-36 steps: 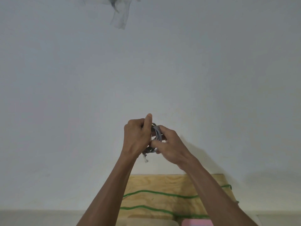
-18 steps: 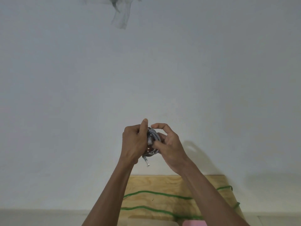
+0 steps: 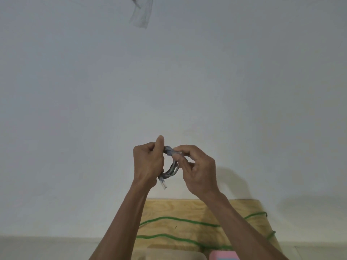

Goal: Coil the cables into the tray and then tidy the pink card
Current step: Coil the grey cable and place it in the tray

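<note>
I hold a small coil of grey cable [image 3: 173,168] up in front of a white wall. My left hand [image 3: 148,162] grips the coil's left side, and a clear plug hangs below that fist. My right hand [image 3: 199,169] pinches the cable's other end at the top of the coil between thumb and fingertips. Below, a green cable [image 3: 180,220] snakes across a plywood board [image 3: 189,209]. The pink card [image 3: 223,255] shows at the bottom edge, partly hidden by my right forearm. A pale tray's rim [image 3: 165,253] sits just left of the card.
A white wall fills most of the view. A strip of clear tape [image 3: 140,14] hangs on it at the top. The board leans at the wall's foot.
My right hand has drawn back to the right and opened the coil wider; its fingers now pinch the top end. My left hand has kept its grip.
</note>
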Tool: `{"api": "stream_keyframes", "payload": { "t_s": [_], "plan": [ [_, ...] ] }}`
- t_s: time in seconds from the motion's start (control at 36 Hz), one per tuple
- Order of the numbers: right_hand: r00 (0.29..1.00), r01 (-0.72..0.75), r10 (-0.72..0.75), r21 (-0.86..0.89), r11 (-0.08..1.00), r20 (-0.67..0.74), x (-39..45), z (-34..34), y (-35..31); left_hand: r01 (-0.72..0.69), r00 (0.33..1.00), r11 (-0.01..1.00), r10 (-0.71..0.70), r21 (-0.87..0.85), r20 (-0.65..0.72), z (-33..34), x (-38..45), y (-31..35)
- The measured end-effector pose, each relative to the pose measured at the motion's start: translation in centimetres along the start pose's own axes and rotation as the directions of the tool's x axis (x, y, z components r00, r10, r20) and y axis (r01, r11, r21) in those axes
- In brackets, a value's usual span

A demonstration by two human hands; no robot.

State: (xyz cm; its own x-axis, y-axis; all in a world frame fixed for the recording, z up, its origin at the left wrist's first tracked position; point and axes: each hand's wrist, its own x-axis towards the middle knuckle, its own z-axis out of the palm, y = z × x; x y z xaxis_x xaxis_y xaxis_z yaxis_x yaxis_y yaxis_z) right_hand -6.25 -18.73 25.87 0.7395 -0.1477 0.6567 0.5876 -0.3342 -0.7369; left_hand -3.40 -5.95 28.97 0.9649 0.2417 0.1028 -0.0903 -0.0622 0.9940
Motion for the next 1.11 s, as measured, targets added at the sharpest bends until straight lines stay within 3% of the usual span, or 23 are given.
{"api": "stream_keyframes", "payload": {
  "t_s": [0.06,0.14,0.22,0.33,0.42,0.56,0.72,0.83,0.92,1.11],
  "plan": [
    [0.981,-0.189,0.192,0.155,0.970,-0.006,-0.5,0.3,-0.1,-0.015,1.000,1.000,0.016,0.025,-0.021,0.0,0.1,-0.2],
    [0.964,-0.264,0.266,0.187,0.946,0.012,-1.0,0.7,-0.1,0.007,0.998,0.999,-0.005,0.034,-0.069,0.2,0.4,-0.6],
    [0.980,-0.200,0.199,0.074,0.977,0.023,-1.4,1.2,0.1,0.038,0.995,0.998,-0.033,0.050,-0.092,0.2,0.5,-1.3],
    [1.000,-0.009,0.009,-0.066,0.998,-0.002,-2.1,1.9,0.6,0.069,0.993,0.998,-0.068,0.010,-0.100,0.2,0.5,-2.0],
    [1.000,0.024,-0.023,-0.105,0.994,0.005,-2.3,2.4,1.3,0.087,0.989,0.996,-0.089,-0.024,-0.121,0.1,0.6,-2.2],
    [0.950,-0.312,0.312,0.132,0.941,0.017,-2.0,2.4,1.3,0.128,0.985,0.990,-0.133,-0.056,-0.113,-0.4,0.8,-3.1],
    [0.908,-0.408,0.418,0.324,0.854,0.042,-3.6,2.7,1.4,0.168,0.983,0.980,-0.175,-0.104,-0.059,-0.9,0.2,-4.8],
    [0.828,-0.534,0.556,0.414,0.738,0.077,-5.3,2.8,1.5,0.267,0.962,0.952,-0.271,-0.147,-0.009,-1.3,-0.6,-6.9],
    [0.797,-0.578,0.601,0.355,0.735,0.054,-6.9,3.0,2.2,0.251,0.968,0.963,-0.248,-0.098,0.042,-2.1,-1.4,-8.5],
    [0.817,-0.577,0.576,0.023,0.817,0.013,-11.8,4.2,4.7,0.223,0.952,0.972,-0.235,0.079,0.197,-4.6,-3.4,-13.0]
  ]
}}
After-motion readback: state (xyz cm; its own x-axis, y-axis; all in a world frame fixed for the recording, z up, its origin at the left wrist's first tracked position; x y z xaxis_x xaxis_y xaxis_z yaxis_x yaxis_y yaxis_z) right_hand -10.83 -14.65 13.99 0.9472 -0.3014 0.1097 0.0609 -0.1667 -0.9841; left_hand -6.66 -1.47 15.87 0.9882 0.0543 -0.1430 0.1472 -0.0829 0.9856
